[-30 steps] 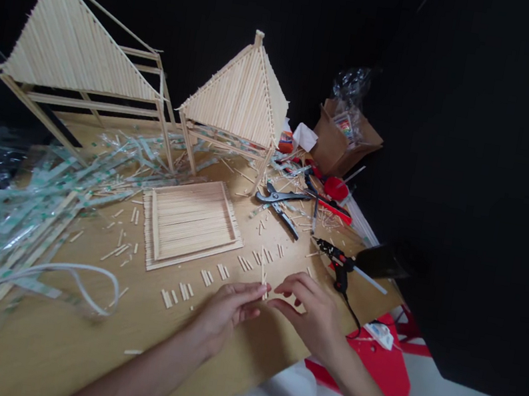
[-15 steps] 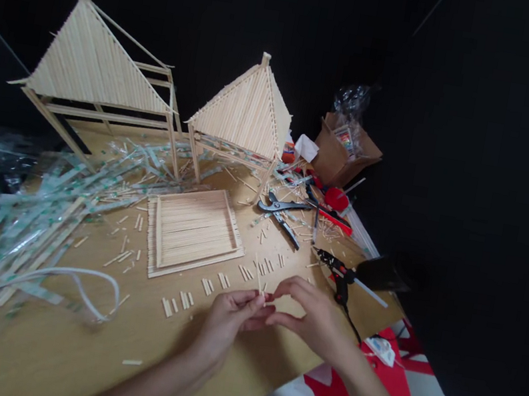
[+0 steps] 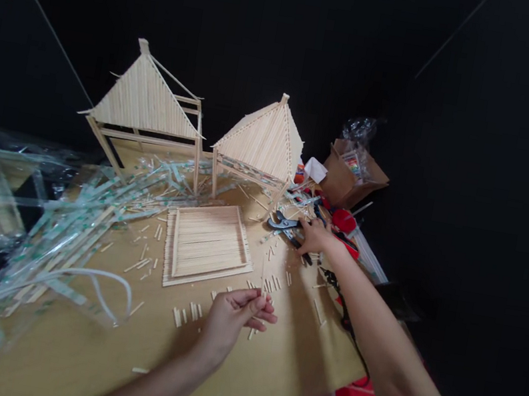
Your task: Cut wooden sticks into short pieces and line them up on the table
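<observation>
Tabletop [image 3: 259,376] lies open near its front edge; left hand [image 3: 227,323] pinches a stick [image 3: 262,279], right hand [image 3: 316,236] spreads over pliers [image 3: 282,223].

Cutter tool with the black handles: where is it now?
Head view, right of centre: the cutter tool lies on the table, right of the flat stick tray, with the right hand at its handles.

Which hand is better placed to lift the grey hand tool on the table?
Right, I'd judge: the right hand is at the hand tool, fingers spread around its handles, while the left hand is farther away, pinching a thin stick.
</observation>
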### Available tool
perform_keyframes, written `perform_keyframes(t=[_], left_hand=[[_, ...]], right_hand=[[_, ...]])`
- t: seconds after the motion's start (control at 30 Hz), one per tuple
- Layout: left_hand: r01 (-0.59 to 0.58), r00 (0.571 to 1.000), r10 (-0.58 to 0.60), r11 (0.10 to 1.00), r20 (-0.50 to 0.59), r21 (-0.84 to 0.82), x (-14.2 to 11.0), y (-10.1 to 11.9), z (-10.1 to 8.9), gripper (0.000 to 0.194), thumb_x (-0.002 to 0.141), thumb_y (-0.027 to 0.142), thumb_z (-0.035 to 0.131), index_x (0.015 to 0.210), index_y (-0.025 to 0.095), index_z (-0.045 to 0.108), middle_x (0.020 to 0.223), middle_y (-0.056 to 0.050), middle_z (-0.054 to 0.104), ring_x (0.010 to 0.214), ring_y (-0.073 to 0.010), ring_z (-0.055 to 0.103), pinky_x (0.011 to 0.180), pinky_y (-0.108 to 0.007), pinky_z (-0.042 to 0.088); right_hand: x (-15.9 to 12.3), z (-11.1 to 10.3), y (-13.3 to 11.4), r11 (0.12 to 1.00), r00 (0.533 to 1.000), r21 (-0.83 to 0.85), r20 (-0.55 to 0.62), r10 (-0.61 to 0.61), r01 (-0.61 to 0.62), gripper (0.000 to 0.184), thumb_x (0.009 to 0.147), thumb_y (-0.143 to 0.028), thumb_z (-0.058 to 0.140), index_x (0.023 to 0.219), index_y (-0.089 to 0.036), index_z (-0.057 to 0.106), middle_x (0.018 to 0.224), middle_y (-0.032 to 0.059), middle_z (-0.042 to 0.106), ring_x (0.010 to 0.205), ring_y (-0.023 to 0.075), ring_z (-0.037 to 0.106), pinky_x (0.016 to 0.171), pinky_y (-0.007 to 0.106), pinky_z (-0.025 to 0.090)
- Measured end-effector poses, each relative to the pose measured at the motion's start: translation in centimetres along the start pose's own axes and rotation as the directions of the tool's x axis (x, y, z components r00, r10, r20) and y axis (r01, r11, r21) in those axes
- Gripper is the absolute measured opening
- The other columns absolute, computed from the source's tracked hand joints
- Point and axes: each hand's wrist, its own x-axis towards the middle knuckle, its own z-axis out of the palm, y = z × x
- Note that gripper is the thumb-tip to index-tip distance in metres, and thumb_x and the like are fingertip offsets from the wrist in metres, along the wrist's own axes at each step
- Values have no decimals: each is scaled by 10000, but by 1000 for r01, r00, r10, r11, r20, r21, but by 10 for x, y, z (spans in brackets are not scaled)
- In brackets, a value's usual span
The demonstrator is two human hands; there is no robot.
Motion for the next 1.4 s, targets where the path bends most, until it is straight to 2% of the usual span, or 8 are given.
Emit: perform_keyframes(t=[0.17,0.33,0.57,0.77,0.9,1.1,1.27,1.4], left_hand=[[-58,998,58,998,-29,-2,1,6,-3,316,653,393,752,758,104,681,699,-71,706,617,-184,689,473,-201,505],[-77,997,77,997,-27,5,-1,10,-2,308,629,391,765,726,111,682,672,-69,709,602,-193,690,440,-195,491],[-239,964,253,960,-86,144,-2,9,-6,197,691,332,724,744,143,705,712,-62,724,641,-205,694,494,-239,530],[-519,816,578,712,25,473,-10,13,-19,153,826,216,589,904,238,719,831,-19,728,702,-171,677,665,-276,547],[-591,750,620,470,232,655,-17,9,-24,254,849,155,534,1009,264,698,929,-27,724,789,-170,680,748,-258,525],[-673,620,615,95,488,734,-20,-9,-27,320,837,83,461,1023,208,690,975,-87,717,879,-196,679,764,-251,506],[-662,631,545,9,551,749,-19,-19,-19,314,843,72,422,993,175,678,915,-105,722,836,-193,684,727,-247,501],[-620,708,470,58,527,782,-17,-26,-9,328,860,99,391,1019,195,661,950,-96,713,863,-191,674,725,-249,500]], right_hand=[[-14,-10,-6,994,995,-92,-76,-59,52,827,603,-477,685,1341,-243,394,1257,183,465,1121,365,471,983,519,208],[-45,-24,-20,994,971,-112,-236,-25,-1,523,699,-324,592,1184,-151,504,1202,218,473,1044,356,502,867,440,325],[-156,-21,-20,986,934,129,-353,-50,102,313,783,-221,438,1096,-221,458,962,61,607,819,203,583,680,266,400],[-246,38,-43,882,883,405,-468,-26,240,583,696,-212,535,1252,-264,366,1180,105,495,1098,292,480,873,385,413],[-256,68,-72,848,876,491,-477,69,200,558,692,-189,542,1220,-251,372,1116,125,475,1045,308,486,844,434,427],[-255,84,-95,806,897,588,-393,203,75,528,660,-155,516,1166,-228,383,1048,110,497,944,290,524,776,419,455],[-260,95,-102,747,927,664,-299,224,34,449,683,-158,493,1118,-222,405,1014,91,541,936,271,567,756,355,464],[-263,101,-103,654,959,757,-178,221,-11,201,795,-232,451,994,-236,424,872,59,605,801,240,614,644,287,444]])
